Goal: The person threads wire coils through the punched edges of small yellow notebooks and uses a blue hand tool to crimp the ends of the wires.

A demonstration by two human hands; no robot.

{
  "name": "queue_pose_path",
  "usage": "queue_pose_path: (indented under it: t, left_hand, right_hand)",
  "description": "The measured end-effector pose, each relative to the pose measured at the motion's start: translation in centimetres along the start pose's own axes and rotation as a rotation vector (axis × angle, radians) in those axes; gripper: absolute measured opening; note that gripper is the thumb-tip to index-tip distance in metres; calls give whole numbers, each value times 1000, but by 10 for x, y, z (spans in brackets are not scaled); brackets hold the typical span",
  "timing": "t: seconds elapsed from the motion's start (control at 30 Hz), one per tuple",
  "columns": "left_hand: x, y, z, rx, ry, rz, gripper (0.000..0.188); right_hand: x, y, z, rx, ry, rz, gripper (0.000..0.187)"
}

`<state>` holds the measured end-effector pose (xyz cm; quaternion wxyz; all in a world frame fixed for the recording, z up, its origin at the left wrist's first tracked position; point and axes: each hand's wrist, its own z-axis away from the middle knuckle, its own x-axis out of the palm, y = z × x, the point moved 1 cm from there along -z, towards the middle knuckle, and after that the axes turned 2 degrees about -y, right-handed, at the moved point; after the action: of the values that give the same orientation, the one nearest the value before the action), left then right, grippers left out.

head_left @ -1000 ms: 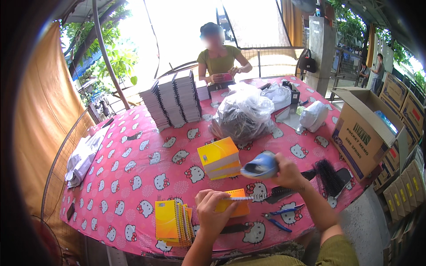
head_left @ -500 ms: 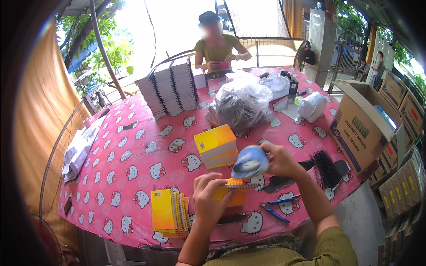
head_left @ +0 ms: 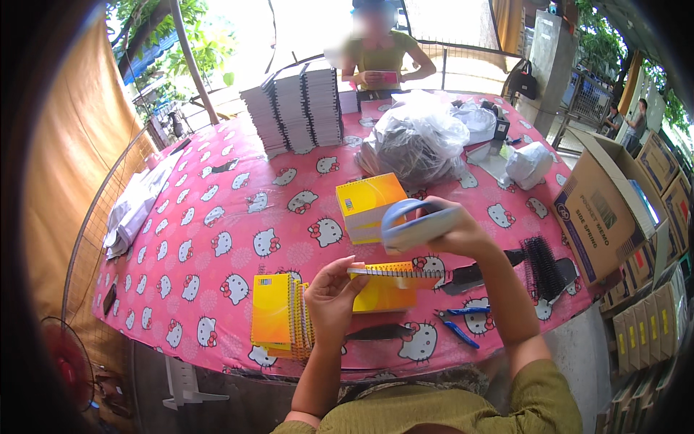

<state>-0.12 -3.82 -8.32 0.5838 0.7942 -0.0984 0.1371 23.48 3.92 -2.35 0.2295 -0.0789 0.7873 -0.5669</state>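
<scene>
Between the thumb and fingers of my left hand (head_left: 330, 295) is a small spiral notebook (head_left: 401, 273), held level with its wire edge toward me. My right hand (head_left: 457, 230) grips a pale blue, looped, cloth-like thing (head_left: 412, 236), raised just above the notebook; its exact kind is unclear. Beneath the held notebook lies a yellow-orange notebook pile (head_left: 382, 296), partly hidden. Farther off stands another yellow notebook stack (head_left: 371, 197). Left of my left hand are more yellow spiral notebooks (head_left: 272, 312). Blue-handled cutters (head_left: 463, 333) rest below my right forearm.
Black wire spirals (head_left: 543, 267) lie at the right on the pink patterned tablecloth (head_left: 217, 289). Tall stacks of bound pads (head_left: 289, 108) and a plastic-wrapped bundle (head_left: 419, 145) stand farther back. An open carton (head_left: 596, 210) is at the right. A person (head_left: 383, 58) works across the table.
My right hand has turned the pale blue thing, so its loop shows more plainly. My left hand still holds the notebook, now more at its left end. The view has shifted.
</scene>
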Motion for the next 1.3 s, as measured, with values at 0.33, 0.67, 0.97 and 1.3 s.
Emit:
queue_pose_path:
  t: [0.33,0.67,0.97,1.3]
  left_hand:
    - [-5,6,-4,-65,12,1,28]
    - [5,10,-3,135,-10,12,25]
    - [12,7,30,509,-204,-633,24]
    - [22,12,42,401,-93,-540,22]
  right_hand:
    - [7,9,-3,37,-3,351,40]
    - [-2,94,117,352,285,1058,53]
    - [69,53,202,274,173,1092,63]
    - [88,-29,130,-169,237,585,54]
